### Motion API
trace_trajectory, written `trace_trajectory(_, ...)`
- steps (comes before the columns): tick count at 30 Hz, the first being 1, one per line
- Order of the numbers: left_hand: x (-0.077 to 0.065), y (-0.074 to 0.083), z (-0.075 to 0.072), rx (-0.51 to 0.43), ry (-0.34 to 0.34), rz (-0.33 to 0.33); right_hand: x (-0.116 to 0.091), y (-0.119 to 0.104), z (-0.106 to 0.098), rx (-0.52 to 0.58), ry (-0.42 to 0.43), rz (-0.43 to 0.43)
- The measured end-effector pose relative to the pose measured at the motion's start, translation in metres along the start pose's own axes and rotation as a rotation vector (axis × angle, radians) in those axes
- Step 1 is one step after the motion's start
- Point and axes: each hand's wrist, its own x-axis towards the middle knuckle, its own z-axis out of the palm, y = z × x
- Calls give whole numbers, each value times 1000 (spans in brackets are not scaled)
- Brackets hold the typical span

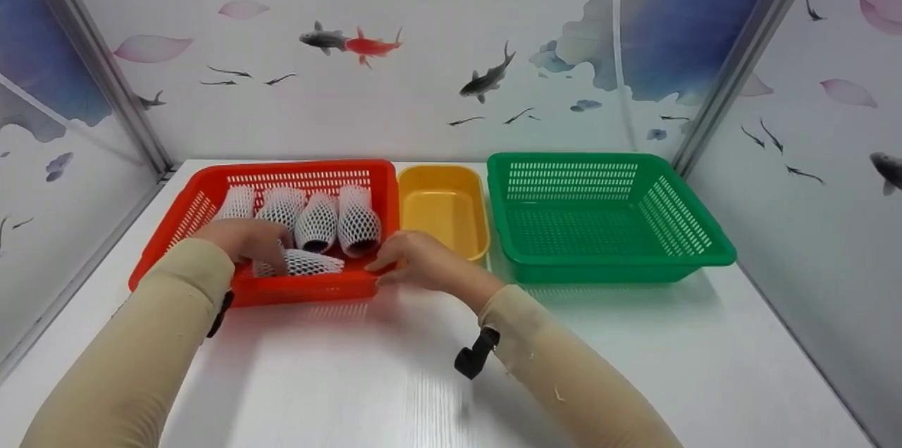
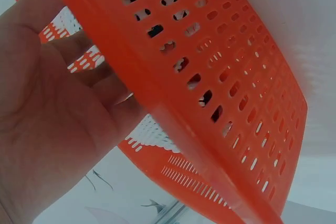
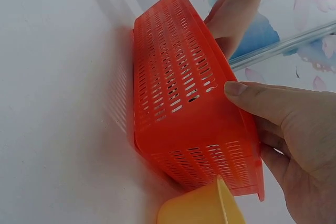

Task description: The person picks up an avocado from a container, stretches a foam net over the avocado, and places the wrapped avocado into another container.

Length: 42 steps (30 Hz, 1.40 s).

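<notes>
A red basket (image 1: 310,287) stands at the left of the table and holds several white foam net sleeves (image 1: 359,222), two showing something dark at their near ends. One net-sleeved piece (image 1: 316,263) lies crosswise along the basket's front wall. My left hand (image 1: 250,240) reaches in over the near rim, its fingers bent down around this piece; in the left wrist view the rim partly hides the fingertips of the left hand (image 2: 58,87). My right hand (image 1: 423,261) grips the basket's front right corner. In the right wrist view, the right hand's thumb (image 3: 252,95) presses the rim from outside.
A yellow tub (image 1: 440,215) stands close against the red basket's right side. Further right is a green basket (image 1: 620,272) with slotted walls. Printed panels (image 1: 423,96) with fish and petals enclose the white table (image 1: 366,377) at the back and sides.
</notes>
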Motion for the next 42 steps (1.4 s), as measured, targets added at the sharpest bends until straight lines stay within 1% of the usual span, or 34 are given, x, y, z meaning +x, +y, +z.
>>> trace_trajectory(3,0,-2,1,-20,-2,-17,0,0,0,0,-3,-10)
trace_trajectory(5,-1,-2,1,-32,-1,-14,1,1,0,-6,-2,-22)
trace_trajectory(10,-5,-6,2,-4,49,17,0,1,-1,-22,7,-52)
trace_trajectory(12,-6,-8,3,-4,70,34,0,0,-1,-21,7,-53)
trace_trajectory(15,-5,-12,4,-26,79,65,0,-1,-2,-19,3,-46)
trace_trajectory(18,-4,-16,4,-45,83,81,1,-1,-2,-11,2,-33)
trace_trajectory(23,-3,-18,4,-47,89,85,1,-1,-2,0,-3,-15)
trace_trajectory(29,-5,-10,0,-18,103,49,0,-1,-2,-4,-18,-4)
trace_trajectory(31,-5,-7,-2,-15,111,54,-2,-1,-3,-8,-25,-3)
trace_trajectory(34,-3,-1,-3,-28,130,79,-4,-2,-5,-12,-37,-4)
trace_trajectory(39,-2,11,-4,-91,152,137,-8,-6,-10,-10,-50,14)
trace_trajectory(42,-3,18,-4,-58,170,192,-13,-7,-14,-54,-21,32)
